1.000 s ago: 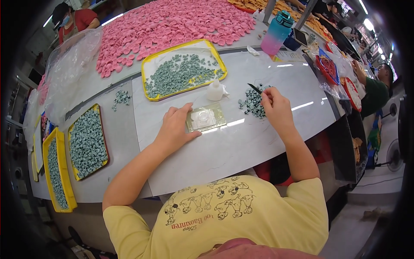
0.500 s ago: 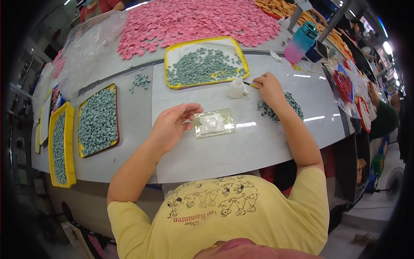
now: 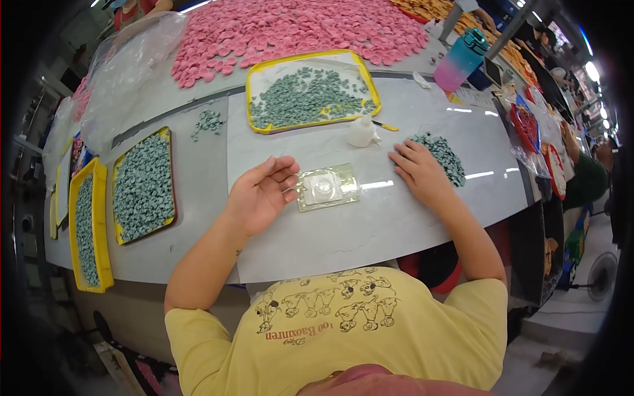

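Observation:
My left hand [image 3: 261, 198] hovers palm up with loosely curled fingers, open and holding nothing, at the left edge of a clear slab [image 3: 309, 199] with a white square and a round form in its middle. My right hand [image 3: 422, 175] lies palm down and open on the table, fingers spread, against a loose pile of small grey-green pieces [image 3: 449, 160]. Beyond that hand rests a small yellow-handled tool [image 3: 386, 126], its dark tip toward a small white squeeze bottle [image 3: 360, 134]. Whether any piece is under my right fingers is hidden.
A yellow-rimmed tray [image 3: 248, 99] of green pieces stands ahead. At left are another tray [image 3: 174, 198] and a deeper yellow bin [image 3: 100, 231], both filled. Pink discs [image 3: 297, 33] cover the far table. A blue-pink water bottle [image 3: 462, 59] stands at far right.
My right hand has let go of the yellow-handled tool and moved nearer, down onto the green pile, its fingers opening. My left hand has barely moved.

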